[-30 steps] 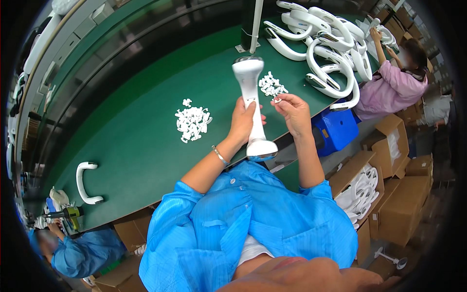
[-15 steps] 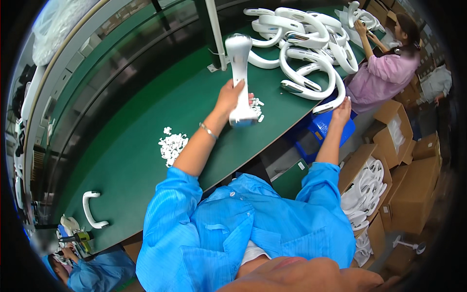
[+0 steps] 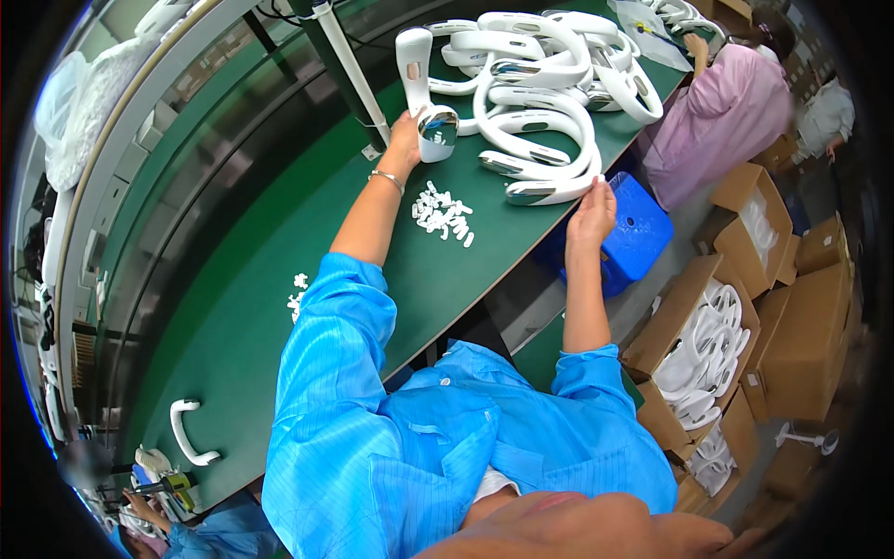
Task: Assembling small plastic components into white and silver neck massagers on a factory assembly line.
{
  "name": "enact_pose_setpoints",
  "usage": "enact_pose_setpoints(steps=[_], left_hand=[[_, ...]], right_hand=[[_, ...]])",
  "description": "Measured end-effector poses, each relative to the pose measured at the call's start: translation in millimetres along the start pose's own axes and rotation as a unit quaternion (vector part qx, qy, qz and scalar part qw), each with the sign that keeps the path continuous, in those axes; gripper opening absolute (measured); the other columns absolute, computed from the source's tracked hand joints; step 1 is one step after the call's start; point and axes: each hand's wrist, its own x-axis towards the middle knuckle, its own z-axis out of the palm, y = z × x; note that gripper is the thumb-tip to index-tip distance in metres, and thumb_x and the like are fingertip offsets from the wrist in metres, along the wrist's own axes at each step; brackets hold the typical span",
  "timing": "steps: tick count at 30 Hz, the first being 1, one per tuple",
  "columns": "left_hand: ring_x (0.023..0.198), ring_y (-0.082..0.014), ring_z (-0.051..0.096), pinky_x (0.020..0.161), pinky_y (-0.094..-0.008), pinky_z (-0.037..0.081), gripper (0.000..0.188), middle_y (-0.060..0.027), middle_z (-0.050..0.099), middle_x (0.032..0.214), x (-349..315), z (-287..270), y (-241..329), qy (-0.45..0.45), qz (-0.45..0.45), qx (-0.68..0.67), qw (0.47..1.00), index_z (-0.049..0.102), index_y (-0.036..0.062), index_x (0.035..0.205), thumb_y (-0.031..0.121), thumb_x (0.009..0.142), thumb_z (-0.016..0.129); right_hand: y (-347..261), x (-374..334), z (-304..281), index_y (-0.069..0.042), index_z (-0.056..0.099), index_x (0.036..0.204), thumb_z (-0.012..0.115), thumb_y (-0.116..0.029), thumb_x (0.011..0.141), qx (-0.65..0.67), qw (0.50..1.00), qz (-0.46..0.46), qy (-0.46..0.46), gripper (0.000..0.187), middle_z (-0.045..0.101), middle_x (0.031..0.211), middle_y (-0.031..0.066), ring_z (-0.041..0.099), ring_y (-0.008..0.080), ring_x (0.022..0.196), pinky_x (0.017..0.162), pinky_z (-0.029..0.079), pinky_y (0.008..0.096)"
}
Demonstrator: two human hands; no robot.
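Observation:
My left hand [image 3: 406, 140] is closed around a white curved neck fan [image 3: 413, 63], held upright above the table. A shiny, mirror-like end of this fan faces me beside my fingers. To the right lies a heap of similar white neck fans [image 3: 540, 121]. At the near end of the heap, my right hand [image 3: 592, 214] has its fingers drawn together by the tip of the lowest fan. A tiny white bit shows at those fingertips, too small to name. Small white plastic pieces [image 3: 441, 214] lie scattered on the table below my left hand.
The green table [image 3: 372, 307] also bears a single neck fan [image 3: 182, 433] and a second small pile of white pieces [image 3: 296, 303]. A metal post [image 3: 349, 74] stands behind. Blue stool [image 3: 638, 224] and cartons [image 3: 694, 354] are on the right. Co-workers sit at both ends.
My left hand has carried the neck fan away from me toward the heap and turned it, so its shiny end shows. My right hand stays at the heap's near end; the whole view has shifted.

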Motion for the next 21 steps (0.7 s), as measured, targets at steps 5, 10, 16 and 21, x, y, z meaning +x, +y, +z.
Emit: enact_pose_setpoints(steps=[5,10,16,21], left_hand=[[0.074,-0.0201,0.065,0.067,-0.0345,0.057,0.018,-0.0111,0.065,0.089,19,-20,-3,0.024,0.017,-0.009,1.0,0.057,0.0015,0.103,0.012,0.094,0.044],[0.074,-0.0223,0.065,0.065,-0.0364,0.058,0.017,-0.0118,0.063,0.092,-25,-13,-8,-0.003,0.047,0.039,0.998,0.048,0.0025,0.108,0.012,0.095,0.046],[0.064,-0.0194,0.059,0.051,-0.0357,0.055,0.027,-0.0118,0.058,0.096,-144,31,15,-0.023,-0.016,0.16,0.987,0.039,0.0026,0.117,0.009,0.092,0.049],[0.062,-0.0156,0.058,0.051,-0.0318,0.055,0.033,-0.0098,0.056,0.093,-213,41,7,-0.072,-0.004,0.093,0.993,0.035,0.0045,0.122,0.005,0.091,0.049]], right_hand=[[3,-7,3,0.003,0.061,0.093,0.062,-0.004,0.086,-0.114,0.993,-0.03,-0.029,0.01,0.066,0.091,0.0098,0.062,0.0155,0.087,0.082,0.048,0.0253],[-25,5,-10,0.0,0.063,0.091,0.063,-0.007,0.086,-0.18,0.981,-0.066,-0.002,0.008,0.067,0.093,0.0106,0.064,0.0134,0.087,0.075,0.048,0.0227],[-47,-79,63,0.003,0.063,0.095,0.061,-0.003,0.086,-0.238,0.922,0.025,-0.305,0.011,0.065,0.084,0.0061,0.061,0.0117,0.076,0.068,0.05,0.0236],[-29,-131,113,0.004,0.064,0.094,0.061,-0.001,0.082,-0.249,0.834,0.192,-0.453,0.013,0.063,0.08,0.0051,0.057,0.0086,0.07,0.064,0.047,0.0207]])
